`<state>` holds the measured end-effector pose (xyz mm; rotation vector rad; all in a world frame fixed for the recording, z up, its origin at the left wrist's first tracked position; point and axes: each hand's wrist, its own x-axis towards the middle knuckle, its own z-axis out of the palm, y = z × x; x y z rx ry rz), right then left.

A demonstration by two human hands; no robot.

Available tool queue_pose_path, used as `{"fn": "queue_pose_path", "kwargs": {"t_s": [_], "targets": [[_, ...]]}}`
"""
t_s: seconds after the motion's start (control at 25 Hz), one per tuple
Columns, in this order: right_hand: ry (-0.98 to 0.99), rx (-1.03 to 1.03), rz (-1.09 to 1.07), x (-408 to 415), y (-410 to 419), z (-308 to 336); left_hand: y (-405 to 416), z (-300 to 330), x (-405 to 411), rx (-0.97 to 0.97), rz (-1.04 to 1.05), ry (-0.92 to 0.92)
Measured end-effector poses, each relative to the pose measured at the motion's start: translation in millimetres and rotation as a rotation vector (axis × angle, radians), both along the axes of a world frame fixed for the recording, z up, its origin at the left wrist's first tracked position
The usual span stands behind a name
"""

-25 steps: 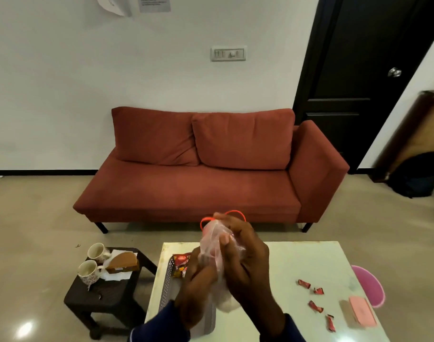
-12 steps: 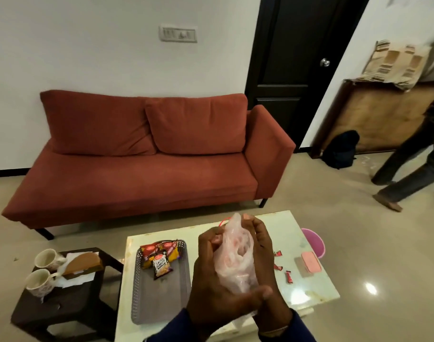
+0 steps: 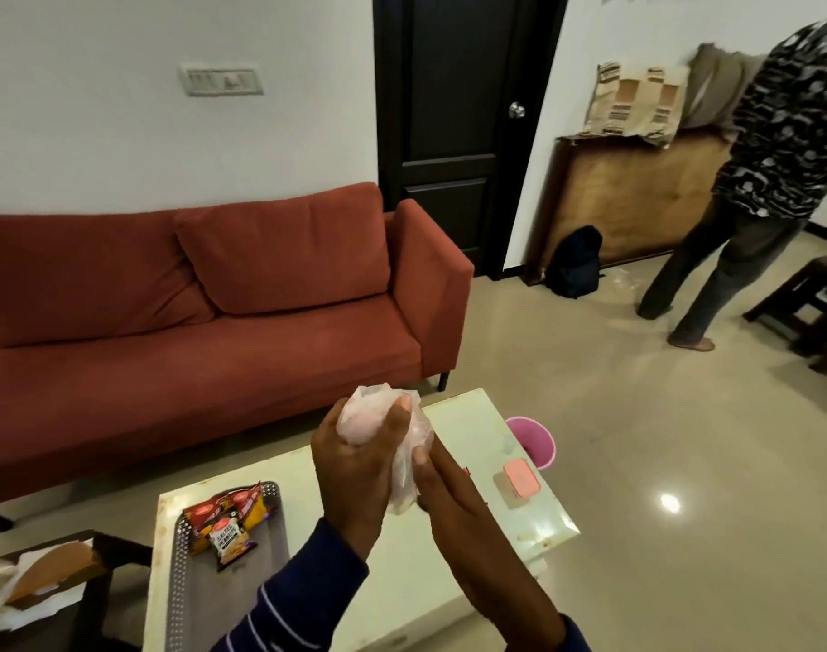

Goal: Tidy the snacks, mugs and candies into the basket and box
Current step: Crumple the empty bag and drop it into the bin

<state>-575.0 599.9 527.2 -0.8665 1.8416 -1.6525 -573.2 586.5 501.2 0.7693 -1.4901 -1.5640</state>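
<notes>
the left hand (image 3: pixel 355 468) was closed around a crumpled translucent plastic bag (image 3: pixel 383 421), its fingers wrapped over the bag's bunched upper part, held up above the white table (image 3: pixel 402 576). the right hand (image 3: pixel 454 491) lay just beside and below that grip, its fingertips touching the bag's hanging lower part; whether it pinched the plastic or only rested against it could not be told. below and to the left of the grip, a grey perforated basket (image 3: pixel 228 590) sat on the table with several snack packets (image 3: pixel 228 520) piled at its far end, one of them white with dark lettering. to the right of the grip, and lower, a pink box (image 3: pixel 521 478) rested flat near the table's right edge, and something small and red (image 3: pixel 466 471) showed between it and the right wrist, too hidden to identify. just beyond the table's far right corner, a pink bin (image 3: pixel 534 440) stood on the floor. far to the lower left, a dark side table (image 3: pixel 87 600) carried white paper and a brown item. behind the grip stood a red sofa (image 3: pixel 204 298); well to the right, another person (image 3: pixel 755 181) in a patterned shirt stood on the tiled floor.
</notes>
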Motion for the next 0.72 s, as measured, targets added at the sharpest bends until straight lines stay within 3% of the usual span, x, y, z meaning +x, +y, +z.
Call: {"fn": "queue_pose_path", "kwargs": {"t_s": [0.04,0.08,0.16,0.32,0.4,0.56,0.72], "targets": [[0.054,0.093,-0.055,-31.0,97.1,-18.5,15.9,-4.7,-16.3,0.072,-0.056,0.040],[-0.011,0.057,-0.040,-43.5,142.2,-33.2,29.9,-4.8,-30.7,0.121,-0.073,0.027],[-0.005,0.085,-0.068,-78.8,174.8,-39.7,67.2,-8.3,-63.1,0.105,-0.132,-0.003],[0.094,0.088,-0.002,-127.2,206.3,-53.0,111.0,-11.7,-95.5,0.066,-0.128,-0.048],[0.048,0.099,-0.006,-148.1,220.1,-60.0,124.0,-13.1,-109.9,0.066,-0.156,-0.070],[0.004,0.159,-0.066,-173.7,212.8,-66.1,129.6,-27.9,-138.3,0.214,-0.190,0.026],[-0.029,0.162,-0.302,-191.8,198.4,-75.7,110.6,-43.2,-171.4,0.262,-0.312,0.007]]}}
